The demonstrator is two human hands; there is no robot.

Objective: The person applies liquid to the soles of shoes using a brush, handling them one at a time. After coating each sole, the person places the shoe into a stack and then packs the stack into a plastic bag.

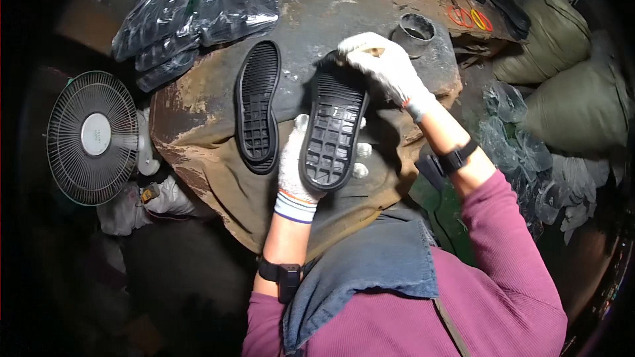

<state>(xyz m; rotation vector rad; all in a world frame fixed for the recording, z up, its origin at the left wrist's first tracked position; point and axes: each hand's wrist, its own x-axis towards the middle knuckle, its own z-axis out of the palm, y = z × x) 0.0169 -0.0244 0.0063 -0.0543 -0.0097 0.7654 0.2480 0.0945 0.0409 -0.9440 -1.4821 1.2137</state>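
My left hand (pixel 296 166), in a white knitted glove, is closed round a black shoe sole (pixel 331 133) from beneath, with its fingertips showing past the right edge. The sole's gridded inner side faces up, and shiny wet-looking patches show on the grid. At the far, ribbed end of this sole is my right hand (pixel 390 66), also gloved. Its fingers are closed on a small tan thing (pixel 374 51), mostly hidden, whose kind I cannot make out. A second black sole (pixel 258 106) lies to the left on the table, its inner side up as well.
Plastic-wrapped black packs (pixel 231 6) lie at the table's (pixel 317 0) far left. A round, dark-mouthed cup (pixel 415 34) stands beyond my right hand. Scissors (pixel 459 16) with orange handles lie farther right. A fan (pixel 94 133) stands left; sacks (pixel 575 106) are at right.
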